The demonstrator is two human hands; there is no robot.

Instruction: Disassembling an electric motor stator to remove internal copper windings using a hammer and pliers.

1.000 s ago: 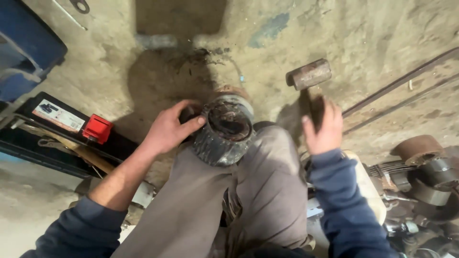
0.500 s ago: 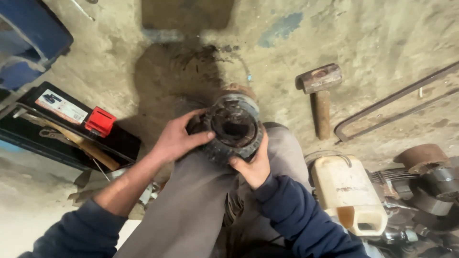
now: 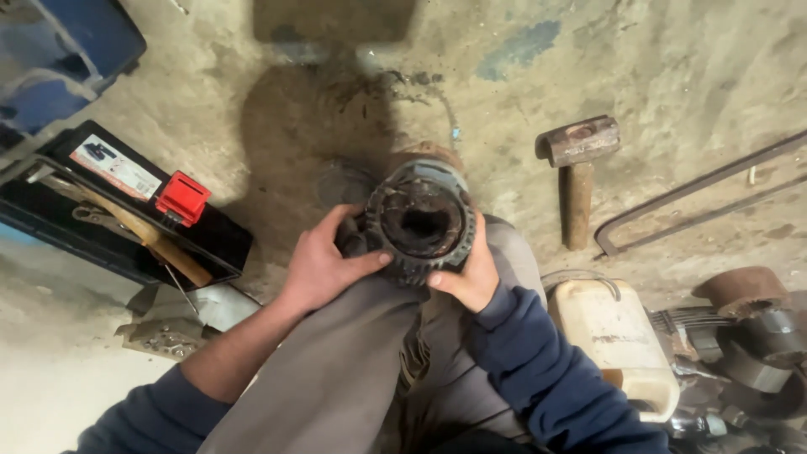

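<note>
Hammer [image 3: 577,172] now grounded, both hands on gear [image 3: 420,220].

a rough, stained concrete floor [image 3: 689,59] is carrying everything here. a rusty iron sledgehammer with a short wooden handle [image 3: 577,172] is lying flat on it, up and to the right of the right hand's fingers [image 3: 458,282], well apart from them. bent dark steel rods [image 3: 698,197] are lying farther right. a cream plastic jerrycan [image 3: 614,336] is sitting on its side just right of those fingers, with rusty round metal parts [image 3: 744,324] lying beyond it. a black open toolbox with a red latch [image 3: 126,206] is resting well left of the left hand's fingers [image 3: 353,265]. a blue plastic crate [image 3: 59,59] is standing far up left.
</note>
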